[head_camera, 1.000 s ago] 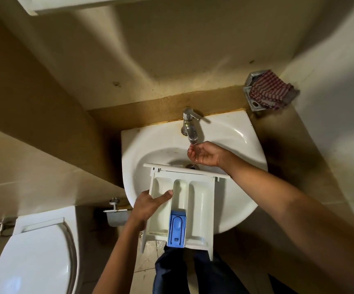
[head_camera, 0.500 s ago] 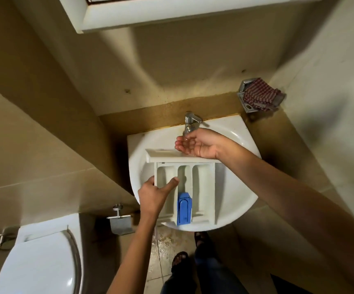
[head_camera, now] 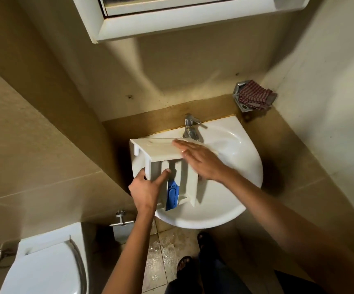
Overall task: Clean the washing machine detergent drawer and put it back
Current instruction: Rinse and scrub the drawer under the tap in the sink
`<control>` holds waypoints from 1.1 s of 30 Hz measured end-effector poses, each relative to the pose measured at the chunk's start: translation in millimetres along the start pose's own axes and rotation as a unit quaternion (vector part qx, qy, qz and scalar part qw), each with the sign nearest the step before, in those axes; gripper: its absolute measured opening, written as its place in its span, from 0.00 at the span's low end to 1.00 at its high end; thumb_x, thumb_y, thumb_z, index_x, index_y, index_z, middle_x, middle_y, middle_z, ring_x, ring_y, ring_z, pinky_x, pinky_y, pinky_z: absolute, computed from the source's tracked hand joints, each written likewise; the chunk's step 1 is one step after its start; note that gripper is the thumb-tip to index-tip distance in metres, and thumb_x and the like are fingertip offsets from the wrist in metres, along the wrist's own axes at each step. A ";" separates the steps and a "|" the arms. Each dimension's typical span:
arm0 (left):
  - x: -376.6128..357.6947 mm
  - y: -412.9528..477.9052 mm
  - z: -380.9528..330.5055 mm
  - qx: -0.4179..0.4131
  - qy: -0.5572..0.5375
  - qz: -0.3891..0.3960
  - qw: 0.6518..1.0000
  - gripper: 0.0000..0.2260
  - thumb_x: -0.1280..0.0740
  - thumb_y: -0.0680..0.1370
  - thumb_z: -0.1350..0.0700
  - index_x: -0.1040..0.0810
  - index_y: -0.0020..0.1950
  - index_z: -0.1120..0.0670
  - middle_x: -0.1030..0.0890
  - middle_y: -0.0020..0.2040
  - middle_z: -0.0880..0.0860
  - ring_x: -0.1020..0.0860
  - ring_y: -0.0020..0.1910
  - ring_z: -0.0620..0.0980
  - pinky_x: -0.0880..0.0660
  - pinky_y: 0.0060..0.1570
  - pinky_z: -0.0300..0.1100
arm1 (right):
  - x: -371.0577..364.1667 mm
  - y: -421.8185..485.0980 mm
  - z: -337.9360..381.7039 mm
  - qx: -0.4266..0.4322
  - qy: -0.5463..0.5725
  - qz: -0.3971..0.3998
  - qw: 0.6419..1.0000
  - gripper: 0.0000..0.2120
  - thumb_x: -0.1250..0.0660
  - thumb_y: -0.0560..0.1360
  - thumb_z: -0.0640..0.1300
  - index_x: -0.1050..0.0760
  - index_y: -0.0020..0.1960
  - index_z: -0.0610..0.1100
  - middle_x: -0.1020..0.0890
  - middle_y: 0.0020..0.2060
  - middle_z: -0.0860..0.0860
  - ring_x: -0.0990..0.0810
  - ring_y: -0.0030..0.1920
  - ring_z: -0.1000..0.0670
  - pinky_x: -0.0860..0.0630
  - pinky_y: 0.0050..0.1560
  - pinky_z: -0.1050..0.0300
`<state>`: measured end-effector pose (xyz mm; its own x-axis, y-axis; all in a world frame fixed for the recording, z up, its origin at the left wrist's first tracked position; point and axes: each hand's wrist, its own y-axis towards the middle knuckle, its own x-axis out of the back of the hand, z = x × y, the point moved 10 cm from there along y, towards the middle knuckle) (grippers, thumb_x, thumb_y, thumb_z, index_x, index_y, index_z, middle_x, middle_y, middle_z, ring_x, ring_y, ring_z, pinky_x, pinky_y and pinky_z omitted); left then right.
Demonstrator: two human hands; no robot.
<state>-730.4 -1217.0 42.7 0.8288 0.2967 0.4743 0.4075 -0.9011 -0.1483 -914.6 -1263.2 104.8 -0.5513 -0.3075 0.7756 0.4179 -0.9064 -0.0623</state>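
Observation:
A white detergent drawer [head_camera: 157,148] with a blue insert [head_camera: 172,195] is held tilted over the white corner sink [head_camera: 235,166], its front panel turned up under the tap [head_camera: 191,127]. My left hand [head_camera: 148,188] grips the drawer's left wall, thumb inside a compartment. My right hand [head_camera: 199,160] lies flat with straight fingers on the front panel's right part.
A checked cloth [head_camera: 254,97] sits in a metal holder on the wall at the right. A mirror cabinet [head_camera: 171,20] hangs above the sink. A toilet [head_camera: 44,266] stands at lower left beside a wall-mounted metal holder [head_camera: 120,227]. The floor [head_camera: 167,251] below is wet.
The drawer has tipped so its front panel faces up. My right hand moved from under the tap onto the panel and flattened. The view has shifted upward.

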 end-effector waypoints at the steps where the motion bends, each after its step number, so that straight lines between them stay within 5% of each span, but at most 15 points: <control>1: 4.2 0.1 2.2 -0.001 -0.002 -0.004 1.000 0.16 0.23 0.64 0.40 0.23 0.41 0.46 0.21 0.35 0.38 0.22 0.36 0.35 0.31 0.29 0.24 | 0.9 -4.3 -26.3 -0.062 0.012 0.014 0.998 0.21 0.54 0.84 0.48 0.43 0.77 0.49 0.40 0.76 0.54 0.43 0.75 0.54 0.48 0.73 0.61; 5: 7.7 2.6 8.3 -0.009 0.037 -0.005 0.999 0.21 0.23 0.65 0.38 0.20 0.48 0.51 0.18 0.42 0.45 0.20 0.39 0.44 0.23 0.39 0.35 | -15.3 -11.2 -59.4 -0.150 0.041 0.095 0.983 0.23 0.57 0.84 0.48 0.46 0.78 0.45 0.45 0.77 0.50 0.50 0.77 0.54 0.57 0.67 0.70; 8: 11.0 3.2 4.9 -0.014 0.032 -0.019 0.999 0.21 0.24 0.65 0.38 0.21 0.48 0.50 0.18 0.42 0.46 0.20 0.39 0.45 0.27 0.36 0.32 | -11.9 4.1 -31.0 -0.111 0.016 0.069 0.991 0.23 0.55 0.84 0.47 0.45 0.77 0.42 0.45 0.77 0.49 0.49 0.77 0.54 0.56 0.71 0.64; 11: 9.6 3.0 -4.9 -0.047 0.060 -0.021 0.997 0.23 0.24 0.66 0.39 0.19 0.51 0.54 0.16 0.44 0.50 0.19 0.41 0.48 0.22 0.40 0.40 | -16.6 11.6 20.9 -0.037 0.052 0.074 0.995 0.23 0.54 0.84 0.49 0.48 0.78 0.45 0.47 0.77 0.53 0.50 0.76 0.57 0.56 0.73 0.64; 16: -0.7 -9.4 -18.5 -0.089 0.097 -0.014 0.991 0.21 0.24 0.66 0.39 0.23 0.43 0.55 0.19 0.35 0.50 0.23 0.32 0.48 0.27 0.32 0.40 | -27.2 31.5 82.9 0.030 0.142 0.109 0.983 0.22 0.52 0.84 0.47 0.45 0.77 0.44 0.47 0.77 0.53 0.51 0.76 0.59 0.56 0.72 0.66; 19: 6.1 -12.6 -15.1 -0.074 0.064 -0.026 0.995 0.24 0.24 0.65 0.38 0.18 0.51 0.54 0.16 0.40 0.48 0.19 0.38 0.46 0.25 0.37 0.38 | -25.5 42.5 55.2 -0.017 0.155 0.126 0.980 0.23 0.56 0.84 0.49 0.48 0.78 0.46 0.48 0.77 0.53 0.51 0.76 0.58 0.56 0.69 0.69; 27: 31.3 -13.5 -16.1 -0.077 0.038 -0.041 0.995 0.22 0.24 0.65 0.38 0.17 0.53 0.50 0.17 0.42 0.43 0.19 0.41 0.41 0.25 0.39 0.31 | -15.5 15.5 -74.2 -0.215 0.127 0.100 0.963 0.26 0.56 0.82 0.57 0.53 0.79 0.52 0.51 0.78 0.52 0.53 0.77 0.49 0.55 0.75 0.51; 33: 24.3 -11.2 -27.6 -0.090 0.116 -0.037 0.988 0.22 0.24 0.67 0.39 0.19 0.52 0.52 0.16 0.42 0.49 0.23 0.36 0.47 0.23 0.37 0.41 | -36.7 12.6 4.3 -0.089 0.124 0.095 0.984 0.26 0.56 0.84 0.51 0.55 0.79 0.45 0.55 0.78 0.51 0.58 0.76 0.56 0.61 0.72 0.63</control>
<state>-725.4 -1208.5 79.8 0.6806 0.3017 0.6677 0.3715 -0.9276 0.0405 -886.1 -1262.1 78.3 -0.6440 -0.5166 0.5643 0.4085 -0.8558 -0.3172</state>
